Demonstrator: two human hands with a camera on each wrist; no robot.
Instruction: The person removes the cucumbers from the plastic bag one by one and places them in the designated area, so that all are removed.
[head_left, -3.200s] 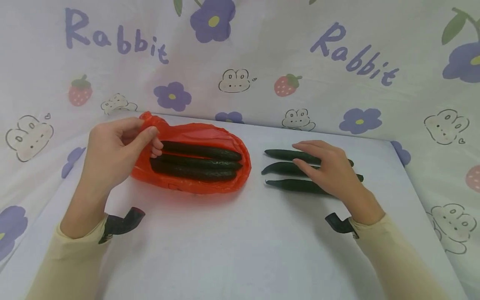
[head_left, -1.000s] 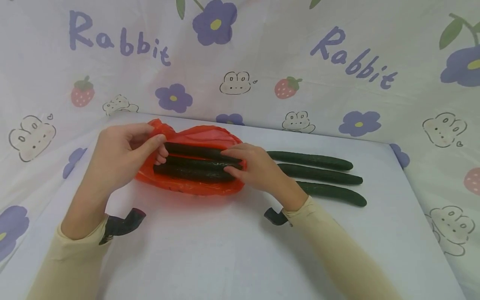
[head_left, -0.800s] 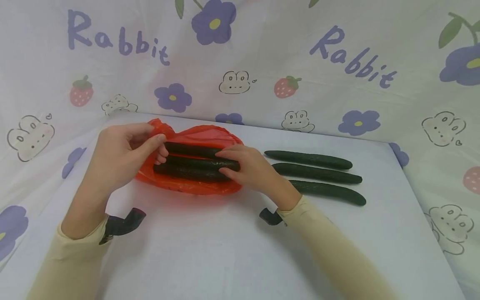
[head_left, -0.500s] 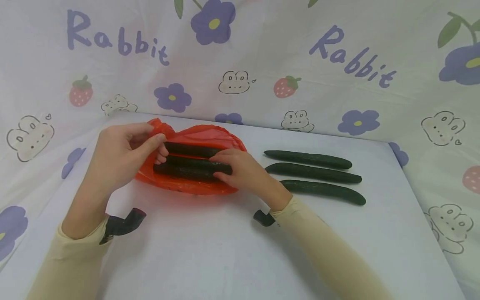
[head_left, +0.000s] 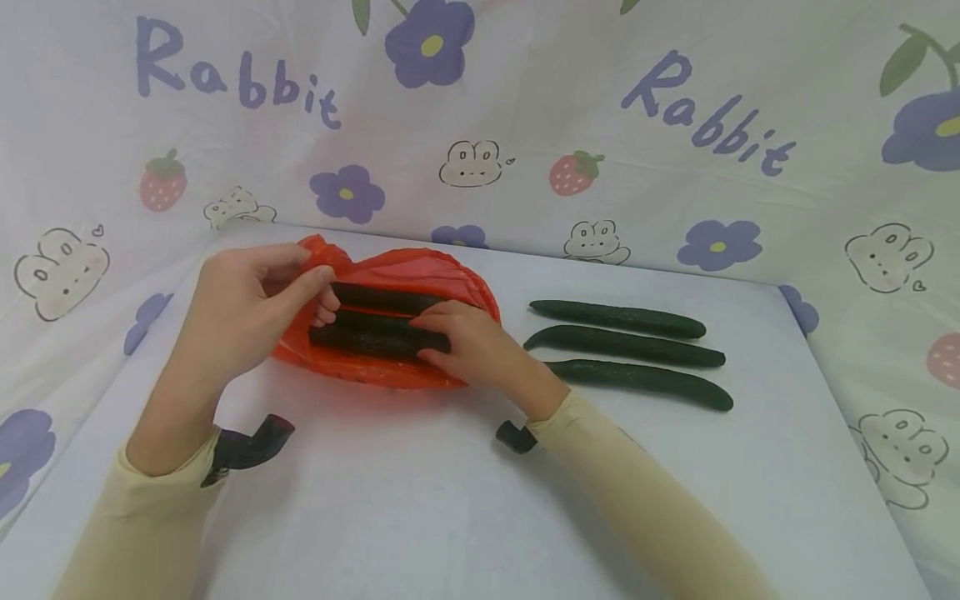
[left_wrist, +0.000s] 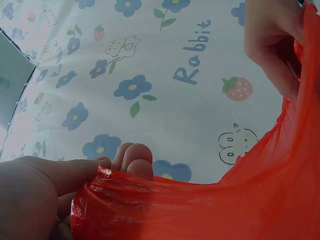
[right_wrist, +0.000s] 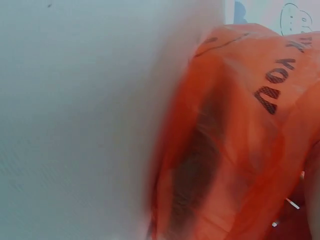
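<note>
My left hand (head_left: 258,312) pinches the gathered edge of a red plastic bag (head_left: 427,267) that lies open on the table. Inside the bag are three dark green cucumbers (head_left: 375,340), side by side; their right ends are hidden. My right hand (head_left: 480,346) reaches over the bag's right side, with fingers and thumb curled about the right part of the middle and front cucumbers. The left wrist view shows the red film stretching between both hands. In the right wrist view a cucumber (right_wrist: 197,170) shows, blurred, through the bag.
Three more cucumbers (head_left: 637,346) lie in a row on the white table (head_left: 420,508), right of the bag. A white cloth (head_left: 525,92) printed with flowers, rabbits and strawberries hangs behind the table.
My right hand has moved left from above the loose cucumbers to the bag, then slid further left along the cucumbers inside. My left hand keeps its pinch on the bag.
</note>
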